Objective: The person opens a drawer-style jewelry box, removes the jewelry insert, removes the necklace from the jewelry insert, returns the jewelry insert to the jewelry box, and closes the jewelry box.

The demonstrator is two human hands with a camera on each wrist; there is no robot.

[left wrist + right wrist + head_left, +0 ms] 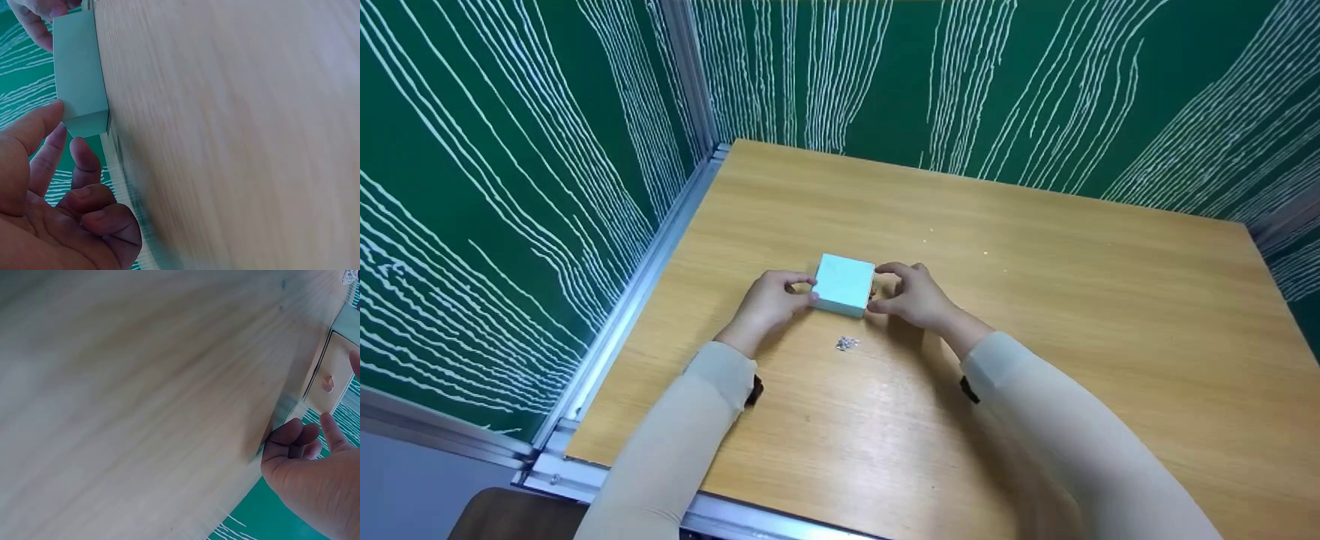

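A small pale turquoise box (844, 283) sits on the wooden table between the two hands. At its left end the left hand (769, 300) holds it, thumb and forefinger on its corners; the other fingers curl in the left wrist view. The right hand (919, 298) spans the right end with thumb and forefinger at the edges. That end shows a cream panel (337, 357) with a small copper-coloured piece (328, 383) on it in the right wrist view. Just in front of the box lies a little heap of silvery bits (846, 343).
The wooden table (1072, 300) extends far to the right. Green walls (900, 75) with white wavy lines stand behind and to the left. A metal rail (622, 300) borders the left side. Tiny pale specks (985, 253) lie behind the box.
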